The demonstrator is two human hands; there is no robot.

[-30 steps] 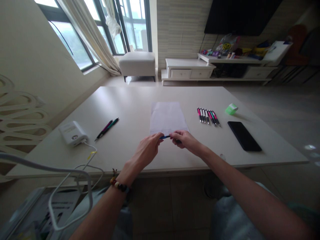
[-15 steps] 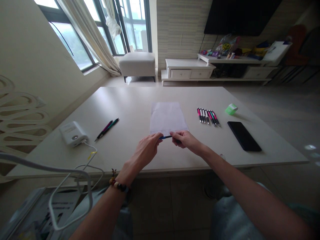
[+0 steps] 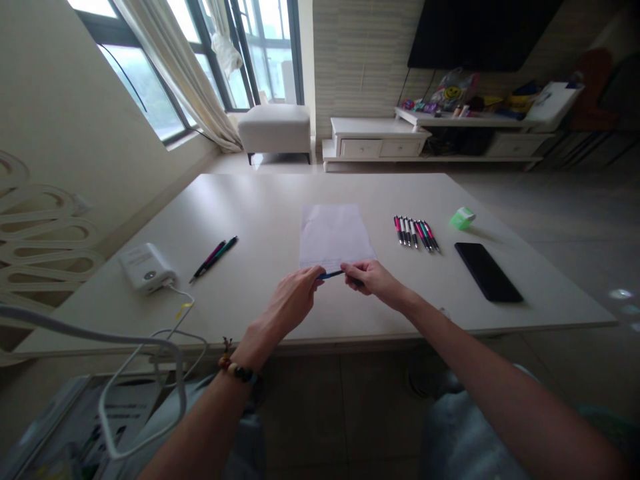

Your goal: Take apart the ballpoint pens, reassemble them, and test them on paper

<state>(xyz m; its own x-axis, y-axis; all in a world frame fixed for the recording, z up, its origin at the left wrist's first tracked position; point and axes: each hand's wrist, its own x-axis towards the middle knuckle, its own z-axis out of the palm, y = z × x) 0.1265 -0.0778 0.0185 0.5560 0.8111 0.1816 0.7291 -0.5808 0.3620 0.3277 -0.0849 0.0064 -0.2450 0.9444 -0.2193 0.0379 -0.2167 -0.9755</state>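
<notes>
A blue and black pen [image 3: 331, 274] is held crosswise between my two hands, just above the near edge of a white sheet of paper [image 3: 334, 230]. My left hand [image 3: 296, 293] pinches its blue end. On the dark end, the fingers of my right hand [image 3: 371, 277] are closed, hiding part of the pen. Right of the paper lies a row of several pens [image 3: 417, 233] in pink, white and green. Two more pens, a purple one [image 3: 209, 258] and a green one [image 3: 220, 255], lie side by side on the left.
A black phone [image 3: 489, 272] and a small green and white box [image 3: 463, 218] lie at the right of the white table [image 3: 260, 200]. On the left a white power bank [image 3: 147, 268] has a white cable [image 3: 177, 320] that hangs over the front edge.
Almost nothing differs. Both hands keep their grip on the pen, which has shifted only very slightly.
</notes>
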